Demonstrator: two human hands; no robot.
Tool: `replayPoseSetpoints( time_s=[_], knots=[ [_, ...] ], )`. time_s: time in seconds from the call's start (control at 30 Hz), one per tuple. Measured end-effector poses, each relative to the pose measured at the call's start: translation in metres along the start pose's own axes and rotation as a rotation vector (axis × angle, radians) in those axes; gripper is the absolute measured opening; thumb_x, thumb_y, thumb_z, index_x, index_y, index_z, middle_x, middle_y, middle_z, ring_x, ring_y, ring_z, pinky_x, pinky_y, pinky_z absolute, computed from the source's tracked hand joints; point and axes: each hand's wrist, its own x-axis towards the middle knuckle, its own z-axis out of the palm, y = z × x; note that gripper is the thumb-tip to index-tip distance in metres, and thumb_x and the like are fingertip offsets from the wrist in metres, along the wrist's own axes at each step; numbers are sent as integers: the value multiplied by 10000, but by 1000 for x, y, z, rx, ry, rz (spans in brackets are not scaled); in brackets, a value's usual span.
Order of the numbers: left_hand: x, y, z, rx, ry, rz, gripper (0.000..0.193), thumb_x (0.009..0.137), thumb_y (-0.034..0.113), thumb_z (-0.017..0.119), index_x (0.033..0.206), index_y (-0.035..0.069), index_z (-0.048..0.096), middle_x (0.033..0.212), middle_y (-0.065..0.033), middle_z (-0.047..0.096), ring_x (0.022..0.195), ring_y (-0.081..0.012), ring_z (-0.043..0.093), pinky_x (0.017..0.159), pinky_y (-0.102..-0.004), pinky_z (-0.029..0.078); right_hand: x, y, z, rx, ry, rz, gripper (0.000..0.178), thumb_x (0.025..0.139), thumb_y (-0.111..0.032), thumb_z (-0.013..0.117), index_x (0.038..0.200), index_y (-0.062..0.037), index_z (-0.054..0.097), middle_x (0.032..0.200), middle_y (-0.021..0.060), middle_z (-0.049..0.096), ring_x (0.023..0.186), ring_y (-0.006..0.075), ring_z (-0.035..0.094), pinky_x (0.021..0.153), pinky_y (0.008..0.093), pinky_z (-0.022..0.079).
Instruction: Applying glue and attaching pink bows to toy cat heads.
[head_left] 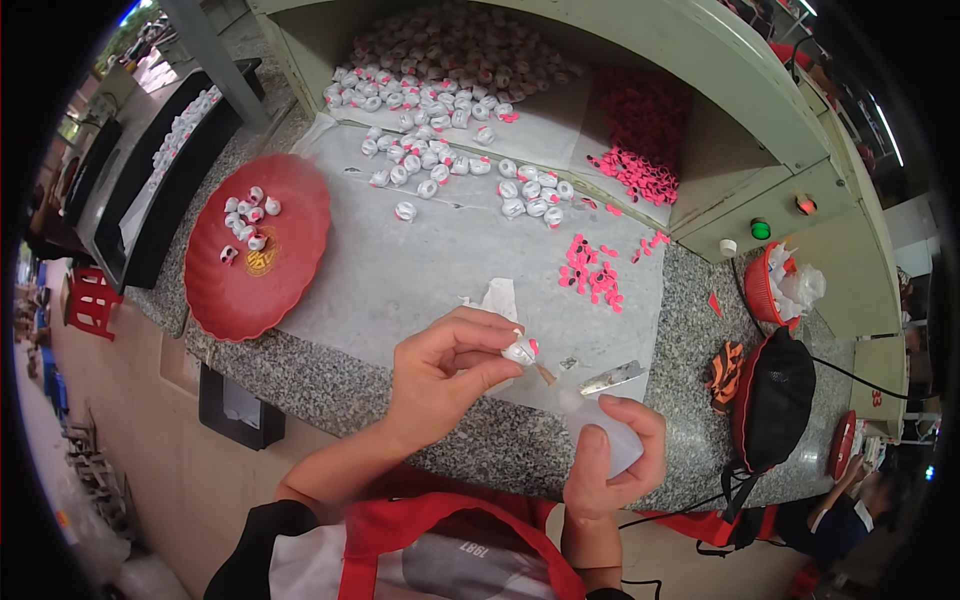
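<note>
Left hand [450,372] pinches a small white piece [521,350] between fingertips, steadying it against the nozzle of a squeeze bottle [600,425] (translucent) gripped in the right hand [612,462].

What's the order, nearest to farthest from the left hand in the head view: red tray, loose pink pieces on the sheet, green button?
From the left hand:
1. Loose pink pieces, up and to the right on the sheet.
2. Red tray, up and to the left on the counter.
3. Green button, far right on the cabinet front.

Left hand [450,365] raised, fingertips pinched together, right hand [610,455] lower, fingers curled closed, forearms bare
</note>
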Motion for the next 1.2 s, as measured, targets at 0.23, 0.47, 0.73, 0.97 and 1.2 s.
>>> replayPoseSetpoints(
  time_s=[0.23, 0.47, 0.73, 0.97, 1.2],
  knots=[
    [1, 6, 6, 4, 54, -46, 316, 716, -136, 570, 1018, -67, 508, 1031, -124, 485, 953, -201, 548, 819, -289, 484, 7, 6, -2, -97, -62, -253, 213, 655, -9, 592, 861, 16, 544, 616, 102, 567, 465, 180, 539, 435, 249, 411],
    [2, 7, 8, 58, 35, -7, 324, 707, -146, 572, 1017, -68, 519, 1031, -122, 474, 936, -199, 547, 812, -293, 494, 10, 9, -3, -82, -63, -282, 199, 670, -4, 583, 860, 25, 531, 607, 95, 561, 452, 171, 530, 416, 247, 399],
    [2, 10, 10, 158, -4, 41, 320, 700, -154, 570, 1006, -71, 532, 1025, -145, 471, 927, -209, 548, 795, -288, 506, 10, 7, -7, -98, -125, -314, 222, 660, 0, 602, 869, 25, 530, 680, 97, 593, 485, 192, 555, 447, 260, 430],
    [2, 10, 9, 162, 23, 25, 311, 700, -157, 564, 999, -76, 531, 1024, -146, 477, 926, -208, 552, 801, -284, 498, 14, 3, -10, -148, -149, -307, 216, 658, 4, 602, 860, 22, 530, 707, 98, 595, 488, 196, 553, 446, 265, 432],
    [5, 15, 5, -119, 33, -324, 332, 709, -123, 569, 1027, -48, 506, 991, -143, 569, 920, -208, 577, 780, -295, 486, 11, 6, -12, -134, -127, -316, 215, 654, 3, 606, 852, 22, 525, 699, 93, 593, 465, 184, 532, 432, 261, 419]
  ],
)
